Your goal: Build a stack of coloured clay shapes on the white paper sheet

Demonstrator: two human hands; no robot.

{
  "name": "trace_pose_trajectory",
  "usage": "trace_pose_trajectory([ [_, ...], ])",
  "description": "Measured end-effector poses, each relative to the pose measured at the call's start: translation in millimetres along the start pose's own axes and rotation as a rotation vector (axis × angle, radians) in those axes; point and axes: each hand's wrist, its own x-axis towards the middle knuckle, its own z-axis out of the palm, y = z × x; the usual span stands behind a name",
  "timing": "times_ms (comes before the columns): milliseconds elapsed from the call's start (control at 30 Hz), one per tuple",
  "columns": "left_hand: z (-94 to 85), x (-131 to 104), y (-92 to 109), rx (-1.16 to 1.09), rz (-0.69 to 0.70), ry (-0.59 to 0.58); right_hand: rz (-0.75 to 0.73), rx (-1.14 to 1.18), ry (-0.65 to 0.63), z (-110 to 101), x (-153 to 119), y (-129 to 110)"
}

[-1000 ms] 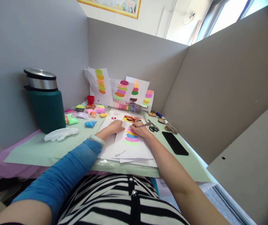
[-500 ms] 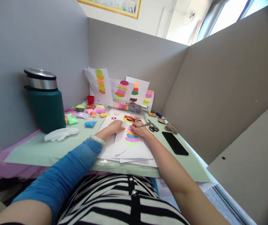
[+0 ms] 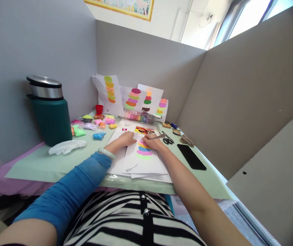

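A white sheet with stacked pink, yellow, blue, magenta and green clay shapes lies on other papers. My left hand is at its upper left edge, the fingers closed on the paper's edge. My right hand rests over the upper part of the coloured shapes, fingers closed around a thin grey tool that points to the right. The fingertips hide the top of the clay stack. Beneath the sheet is a printed page with a colourful picture.
Small bags of coloured clay, a white tissue and a green bottle stand or lie on the left. To the right are scissors and a black phone. Sheets with clay shapes lean at the back.
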Motion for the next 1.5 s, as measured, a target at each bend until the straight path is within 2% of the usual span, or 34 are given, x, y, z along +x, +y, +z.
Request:
trace_pose_trajectory([
  [967,7.2,7.1,-4.8,-0.017,0.004,0.015,0.008,0.009,-0.008,0.9,1.2,1.5],
  [1500,4.8,3.3,-1.4,0.014,0.018,0.022,0.003,0.018,0.001,0.1,0.0,0.8],
])
